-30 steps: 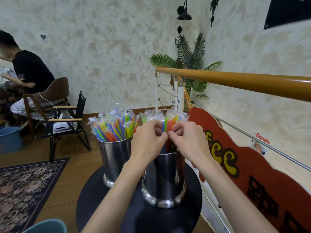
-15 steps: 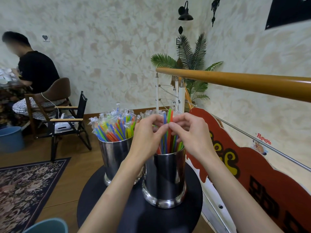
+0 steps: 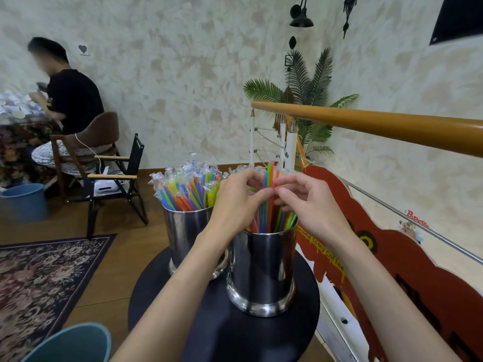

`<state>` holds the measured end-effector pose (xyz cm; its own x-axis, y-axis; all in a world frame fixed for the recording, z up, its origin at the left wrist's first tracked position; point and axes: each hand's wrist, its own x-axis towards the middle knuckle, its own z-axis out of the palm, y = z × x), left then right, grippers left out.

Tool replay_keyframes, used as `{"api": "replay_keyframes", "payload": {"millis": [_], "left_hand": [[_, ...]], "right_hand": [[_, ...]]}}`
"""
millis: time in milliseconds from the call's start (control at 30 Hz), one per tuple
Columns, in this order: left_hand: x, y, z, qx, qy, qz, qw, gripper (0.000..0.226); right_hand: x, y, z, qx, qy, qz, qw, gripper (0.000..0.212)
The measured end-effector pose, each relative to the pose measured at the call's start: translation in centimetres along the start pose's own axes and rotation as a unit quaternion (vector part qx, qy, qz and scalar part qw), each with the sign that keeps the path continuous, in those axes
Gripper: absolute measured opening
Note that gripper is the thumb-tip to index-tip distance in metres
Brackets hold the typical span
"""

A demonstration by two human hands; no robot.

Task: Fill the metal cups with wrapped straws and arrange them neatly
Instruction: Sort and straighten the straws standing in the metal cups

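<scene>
Round black table (image 3: 222, 335); two metal cups on it: near cup (image 3: 261, 273); far cup (image 3: 184, 231) just beside

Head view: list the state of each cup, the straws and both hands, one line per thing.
Near cup: upright on the round table, holding straws.
Far cup: upright, packed with straws.
Far straws: fanned out, leaning left.
Near straws: bunched upright, some raised.
Left hand: pinching the near straws.
Right hand: pinching the same bunch.
</scene>
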<state>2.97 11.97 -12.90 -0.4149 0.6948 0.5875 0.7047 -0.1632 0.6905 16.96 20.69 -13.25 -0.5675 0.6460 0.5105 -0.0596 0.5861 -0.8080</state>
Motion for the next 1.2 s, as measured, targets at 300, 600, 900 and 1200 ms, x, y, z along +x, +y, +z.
{"api": "replay_keyframes", "payload": {"millis": [300,600,900,1200], "left_hand": [[1.5,0.8,-0.5,-0.011,0.018,0.011,1.000,0.013],[2.3,1.6,-1.1,-0.104,0.034,-0.009,0.994,0.011],[2.2,2.0,-1.5,-0.143,0.039,-0.025,0.989,0.014],[2.5,1.6,-1.3,-0.157,0.060,-0.028,0.985,0.016]], "right_hand": [[-0.3,0.4,0.2,-0.045,-0.019,-0.043,0.998,0.022],[-0.4,0.1,0.5,-0.175,-0.078,-0.149,0.970,0.043],[0.9,0.0,0.5,-0.184,-0.084,-0.199,0.959,0.042],[1.5,0.4,1.0,-0.239,-0.081,-0.234,0.939,0.042]]}}
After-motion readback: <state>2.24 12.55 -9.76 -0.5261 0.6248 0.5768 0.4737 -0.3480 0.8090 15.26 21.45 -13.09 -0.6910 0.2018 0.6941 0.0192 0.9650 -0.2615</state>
